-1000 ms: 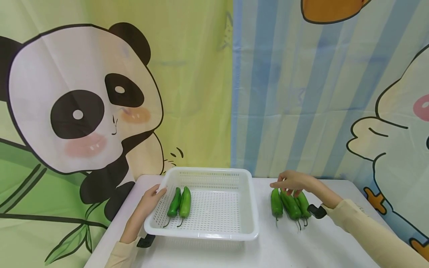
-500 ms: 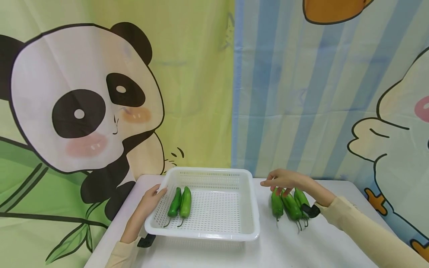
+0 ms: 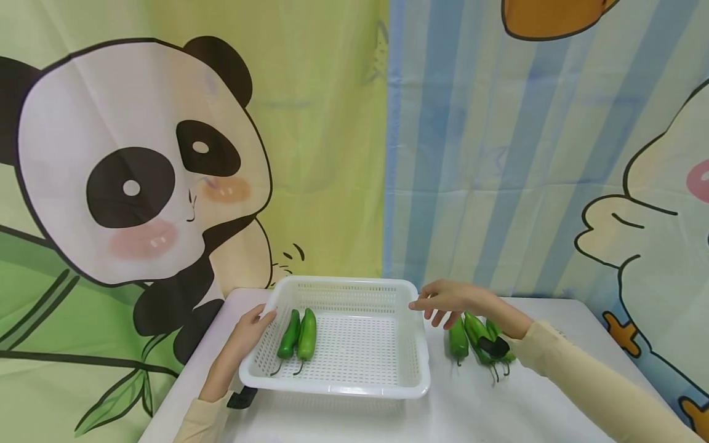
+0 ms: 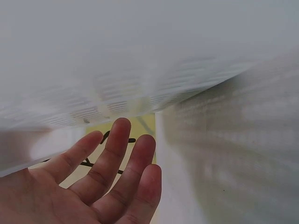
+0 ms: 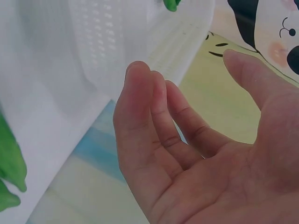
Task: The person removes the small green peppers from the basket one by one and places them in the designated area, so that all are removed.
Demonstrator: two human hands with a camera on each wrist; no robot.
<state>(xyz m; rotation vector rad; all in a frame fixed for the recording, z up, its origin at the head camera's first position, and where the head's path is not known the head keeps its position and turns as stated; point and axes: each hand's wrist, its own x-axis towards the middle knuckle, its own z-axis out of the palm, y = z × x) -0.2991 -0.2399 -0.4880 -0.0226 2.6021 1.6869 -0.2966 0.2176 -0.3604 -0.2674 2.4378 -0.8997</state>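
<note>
A white perforated plastic basket (image 3: pixel 335 389) stands on the table, with two green chili peppers (image 3: pixel 307 335) lying side by side at its left. My left hand (image 3: pixel 244 332) rests at the basket's left rim. In the left wrist view its fingers (image 4: pixel 117 149) extend loosely along the outer wall, and the thumb is hidden. My right hand (image 3: pixel 451 298) holds nothing. It hovers at the basket's right rim, thumb spread from the gently bent fingers (image 5: pixel 135 102). Several more green chili peppers (image 3: pixel 458 338) lie on the table below and right of it, partly covered by the wrist strap.
The white table (image 3: pixel 454 409) ends at the back against a curtain (image 3: pixel 327 184) printed with a panda and other cartoon figures. Black straps (image 3: pixel 242 399) sit on both wrists, below the cream sleeves.
My right hand has moved left from above the loose peppers to the basket's right rim, with nothing in it. The left hand, basket and peppers have stayed in place.
</note>
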